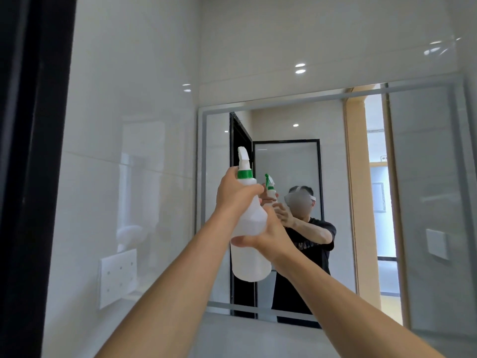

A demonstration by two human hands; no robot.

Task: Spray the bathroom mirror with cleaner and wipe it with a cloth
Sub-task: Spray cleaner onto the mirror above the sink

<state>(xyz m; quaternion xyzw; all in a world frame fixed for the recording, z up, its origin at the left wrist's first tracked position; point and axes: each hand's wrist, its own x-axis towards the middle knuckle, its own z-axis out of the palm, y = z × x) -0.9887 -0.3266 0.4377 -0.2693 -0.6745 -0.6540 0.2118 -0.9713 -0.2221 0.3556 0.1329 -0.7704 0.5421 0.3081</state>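
Observation:
A translucent white spray bottle (249, 257) with a green collar and white trigger head is raised in front of the bathroom mirror (361, 202). My left hand (233, 195) grips the bottle's neck just under the green collar. My right hand (268, 233) wraps round the middle of the bottle's body, thumb across the near side. The nozzle points at the mirror's left part. The mirror shows a person holding the bottle with both hands. No cloth is in view.
A glossy white tiled wall (129, 151) fills the left, with a dark door frame (28, 151) at the far left edge. A grey surface (245, 339) lies below the mirror. The mirror reflects a black-framed door and a doorway.

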